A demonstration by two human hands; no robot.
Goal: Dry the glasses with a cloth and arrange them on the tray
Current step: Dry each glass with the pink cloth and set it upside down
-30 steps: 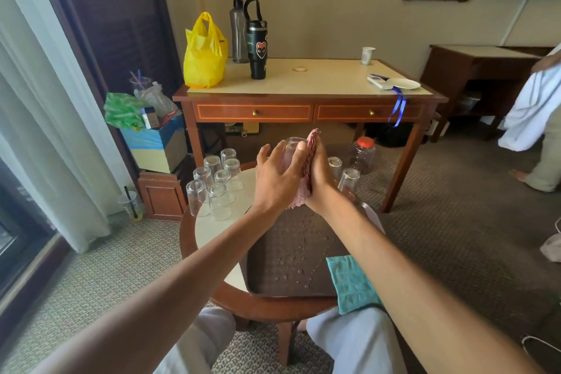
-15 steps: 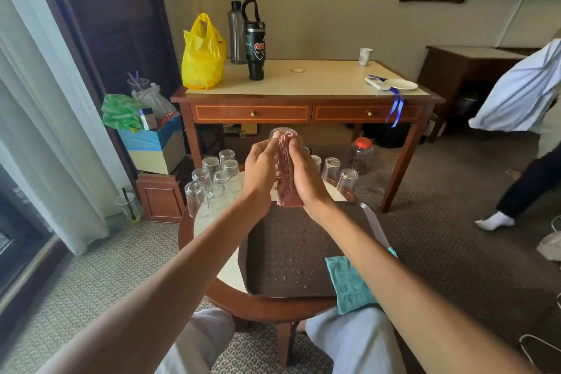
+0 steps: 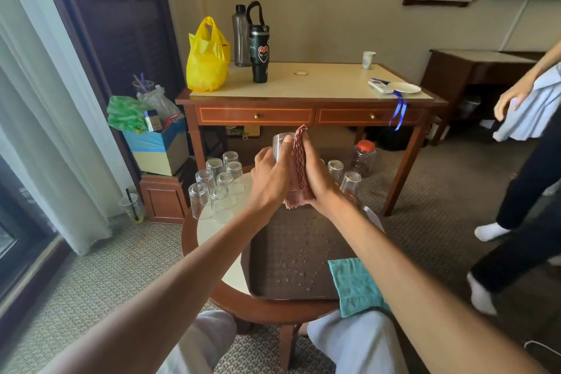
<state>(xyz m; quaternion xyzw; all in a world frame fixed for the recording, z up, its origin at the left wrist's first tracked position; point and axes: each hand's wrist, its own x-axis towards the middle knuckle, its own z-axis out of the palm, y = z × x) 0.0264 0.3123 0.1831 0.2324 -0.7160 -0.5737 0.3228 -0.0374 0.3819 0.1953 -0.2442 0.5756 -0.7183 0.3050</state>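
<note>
Glass (image 3: pixel 280 144) now leftward of cloth (image 3: pixel 299 174), long axis upright, within gripping left hand (image 3: pixel 269 184); right hand (image 3: pixel 319 181) flat on cloth.

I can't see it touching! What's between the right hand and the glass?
The pink cloth, in the head view: the right hand presses it against the glass that the left hand holds.
</note>
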